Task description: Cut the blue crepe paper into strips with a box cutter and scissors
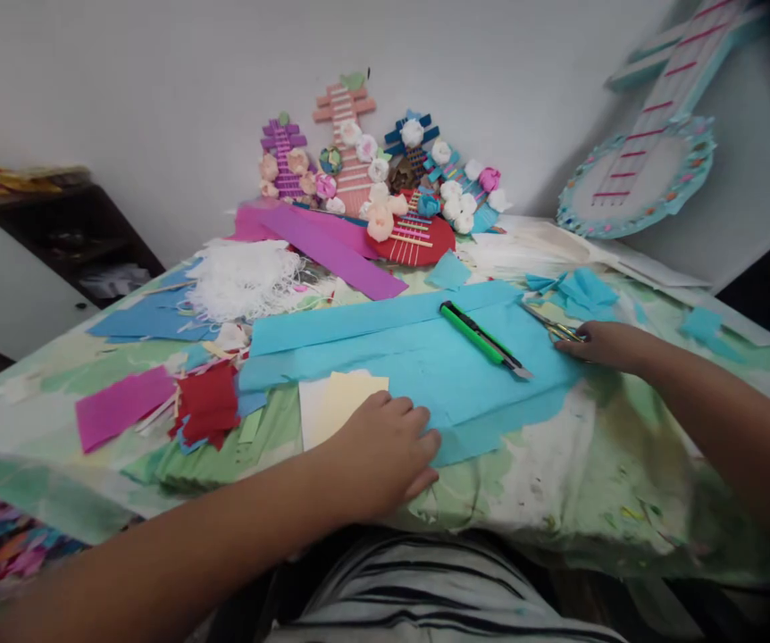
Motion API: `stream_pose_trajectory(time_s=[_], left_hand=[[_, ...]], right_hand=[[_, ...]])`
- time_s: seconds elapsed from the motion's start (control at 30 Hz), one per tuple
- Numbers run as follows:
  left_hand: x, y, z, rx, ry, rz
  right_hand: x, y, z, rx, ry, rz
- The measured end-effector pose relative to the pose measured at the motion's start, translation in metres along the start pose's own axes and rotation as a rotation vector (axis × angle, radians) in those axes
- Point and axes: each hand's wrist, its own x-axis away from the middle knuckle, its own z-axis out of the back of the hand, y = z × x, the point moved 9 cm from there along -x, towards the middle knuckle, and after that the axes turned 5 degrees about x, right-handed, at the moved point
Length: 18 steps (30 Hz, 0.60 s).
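Note:
My left hand point(389, 451) rests at the front edge of the light-blue crepe paper point(385, 357), its fingers loosely bent and a little apart, with nothing seen in them. On the right, my right hand point(603, 346) has its fingers closed at the handles of a pair of scissors point(549, 321); the blades lie over the paper and point to the back left. Between both hands a green utility knife point(482, 338) lies on the paper, its blade showing. Cream paper pieces point(351, 397) lie just beyond my left hand. A folded blue strip point(372, 314) runs along the back of the sheet.
Decorated craft guitars point(351, 179) stand against the wall, and a larger one point(646, 170) leans at right. Purple paper point(338, 254), white shreds point(244, 277), red scraps point(207, 402) and a magenta piece point(123, 406) lie at left. Crumpled blue paper point(582, 293) sits behind the scissors.

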Motion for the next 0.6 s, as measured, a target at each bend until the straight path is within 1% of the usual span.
stream_pose_trajectory(time_s=[0.1, 0.2, 0.3, 0.4, 0.6], left_hand=[[-0.001, 0.007, -0.004, 0.015, 0.005, 0.011], [-0.002, 0.009, -0.007, 0.034, 0.011, 0.0], [-0.002, 0.01, -0.01, 0.048, 0.009, -0.011], [-0.003, 0.01, -0.012, 0.053, 0.033, -0.008], [-0.003, 0.013, -0.008, 0.07, 0.104, -0.037]], right_hand=[[-0.001, 0.006, -0.015, 0.045, -0.131, 0.015], [-0.002, 0.001, -0.021, 0.06, -0.202, 0.042], [-0.004, -0.002, -0.024, 0.068, -0.263, 0.038], [-0.007, -0.002, -0.026, 0.089, -0.319, 0.01], [-0.006, 0.002, -0.027, 0.132, -0.369, -0.058]])
